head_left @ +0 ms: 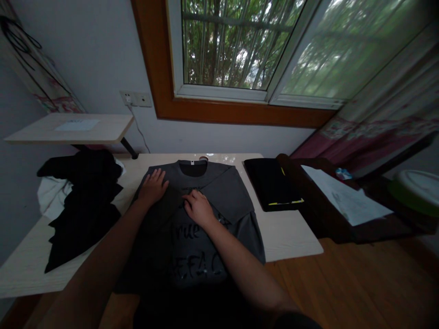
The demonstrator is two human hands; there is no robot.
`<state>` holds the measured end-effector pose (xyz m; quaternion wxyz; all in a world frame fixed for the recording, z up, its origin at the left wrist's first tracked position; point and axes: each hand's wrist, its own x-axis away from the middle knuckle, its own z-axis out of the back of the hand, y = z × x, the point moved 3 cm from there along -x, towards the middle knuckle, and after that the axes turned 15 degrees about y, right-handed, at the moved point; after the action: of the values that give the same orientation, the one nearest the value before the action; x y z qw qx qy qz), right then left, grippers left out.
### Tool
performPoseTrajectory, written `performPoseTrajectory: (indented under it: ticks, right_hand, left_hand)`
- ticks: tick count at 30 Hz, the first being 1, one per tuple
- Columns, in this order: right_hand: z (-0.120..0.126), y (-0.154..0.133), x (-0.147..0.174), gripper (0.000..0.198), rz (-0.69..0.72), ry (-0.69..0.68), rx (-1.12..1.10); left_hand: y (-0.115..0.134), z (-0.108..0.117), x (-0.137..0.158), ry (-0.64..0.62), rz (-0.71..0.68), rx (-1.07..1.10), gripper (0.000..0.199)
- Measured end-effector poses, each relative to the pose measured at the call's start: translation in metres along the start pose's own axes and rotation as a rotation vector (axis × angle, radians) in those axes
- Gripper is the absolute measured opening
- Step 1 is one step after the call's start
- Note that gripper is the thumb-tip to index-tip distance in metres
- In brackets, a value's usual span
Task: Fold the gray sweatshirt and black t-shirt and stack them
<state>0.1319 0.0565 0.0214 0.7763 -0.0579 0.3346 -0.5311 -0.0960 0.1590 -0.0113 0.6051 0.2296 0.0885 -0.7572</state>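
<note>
A dark grey long-sleeved shirt (222, 201) lies front up on the pale table, its collar toward the window and a small white label inside the neck. Glossy black lettering runs across its chest, and its sleeves are folded inward over the front. My left hand (153, 187) rests flat on the shirt near the left shoulder, fingers stretched out. On the middle of the chest, my right hand (199, 208) has its fingers curled together against the cloth, seemingly pinching the sleeve fabric. The shirt's lower end fades into shadow near my body.
Left of the shirt, black and white clothes (85, 196) lie heaped below a small raised shelf (37, 128) with a paper on it. A folded black garment (272, 183) with yellow marks sits at the table's right. Beyond are a dark brown surface with a white sheet (346, 196) and a window.
</note>
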Motion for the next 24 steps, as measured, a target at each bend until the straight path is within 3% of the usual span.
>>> performPoseTrajectory:
  ticks: [9, 15, 19, 24]
  right_hand:
    - [0.001, -0.002, 0.001, 0.033, -0.004, -0.041, 0.032]
    - [0.012, 0.001, -0.009, 0.052, 0.002, 0.027, 0.009]
    - [0.022, 0.034, -0.032, 0.047, -0.008, 0.090, 0.090]
    - [0.027, 0.110, -0.052, 0.056, -0.136, 0.053, 0.319]
  left_hand:
    - [-0.007, -0.006, -0.011, -0.061, 0.028, -0.081, 0.067]
    - [-0.004, -0.004, -0.011, -0.088, 0.017, -0.160, 0.067]
    - [-0.005, -0.004, -0.013, -0.104, 0.031, -0.148, 0.068]
    - [-0.007, -0.006, -0.013, -0.097, 0.041, -0.137, 0.069]
